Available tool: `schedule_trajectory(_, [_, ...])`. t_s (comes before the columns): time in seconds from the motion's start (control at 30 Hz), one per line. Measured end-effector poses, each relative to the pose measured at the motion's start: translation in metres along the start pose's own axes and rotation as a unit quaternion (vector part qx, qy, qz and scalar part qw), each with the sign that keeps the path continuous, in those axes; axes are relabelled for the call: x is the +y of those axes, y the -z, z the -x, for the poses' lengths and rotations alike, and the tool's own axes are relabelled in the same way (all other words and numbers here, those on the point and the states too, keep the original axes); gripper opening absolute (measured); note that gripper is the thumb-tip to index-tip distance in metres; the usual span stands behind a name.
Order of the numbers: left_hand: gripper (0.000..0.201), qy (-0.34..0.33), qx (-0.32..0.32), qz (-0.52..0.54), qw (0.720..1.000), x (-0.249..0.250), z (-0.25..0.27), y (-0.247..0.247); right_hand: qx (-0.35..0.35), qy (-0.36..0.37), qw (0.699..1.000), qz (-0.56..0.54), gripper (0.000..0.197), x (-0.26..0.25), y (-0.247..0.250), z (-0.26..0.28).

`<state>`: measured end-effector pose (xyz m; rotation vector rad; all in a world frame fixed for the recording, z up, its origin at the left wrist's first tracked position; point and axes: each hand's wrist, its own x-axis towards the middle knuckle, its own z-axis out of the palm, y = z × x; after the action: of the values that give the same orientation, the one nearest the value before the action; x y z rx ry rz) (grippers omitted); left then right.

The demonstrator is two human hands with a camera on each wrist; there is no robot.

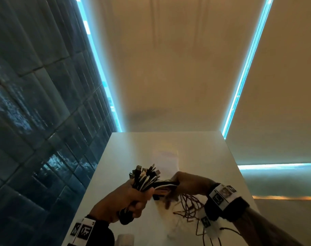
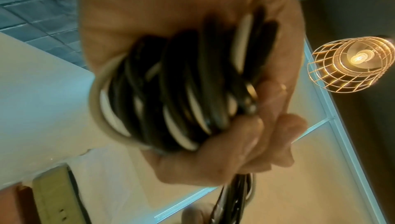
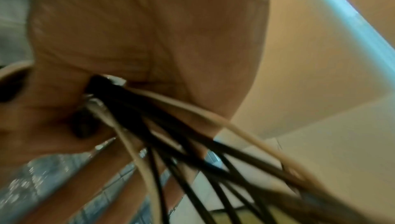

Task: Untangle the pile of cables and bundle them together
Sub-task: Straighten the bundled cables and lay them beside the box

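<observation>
A thick bundle of black and white cables (image 1: 144, 178) is held up over the white table (image 1: 195, 153), its plug ends fanning upward. My left hand (image 1: 131, 201) grips the bundle around its middle. In the left wrist view the folded cable loops (image 2: 171, 92) fill the fist of my left hand (image 2: 213, 156). My right hand (image 1: 184, 183) is just right of the bundle and grips strands that run out sideways from it. The right wrist view is blurred: several cables (image 3: 192, 143) stream from the palm of my right hand (image 3: 128, 42), with plug ends against it.
A dark tiled wall (image 1: 27, 121) rises on the left and pale blinds (image 1: 168, 68) hang behind the table. A lit wire-cage lamp (image 2: 352, 64) hangs overhead, and its reflection (image 1: 188, 208) shows on the tabletop under my right hand. A small white object (image 1: 125, 239) sits at the near edge.
</observation>
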<state>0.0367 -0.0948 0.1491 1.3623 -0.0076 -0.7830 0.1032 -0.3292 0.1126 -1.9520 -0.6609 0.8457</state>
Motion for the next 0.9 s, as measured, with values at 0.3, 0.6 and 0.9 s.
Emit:
schedule_trajectory(0.3, [0.041,-0.006,0.126,0.046,0.991,-0.016,-0.003,-0.001,-0.032,0.006,0.934,-0.356,0.04,0.013,0.011,0.026])
schedule_trajectory(0.6, [0.06,-0.022,0.248,0.132,0.959,-0.029,-0.033,-0.013,0.157,0.036,0.968,-0.193,0.047,-0.049,-0.018,0.03])
schedule_trajectory(0.9, [0.06,-0.096,0.175,0.157,0.967,-0.023,-0.042,-0.03,0.141,0.062,0.988,0.013,0.038,-0.052,-0.07,0.004])
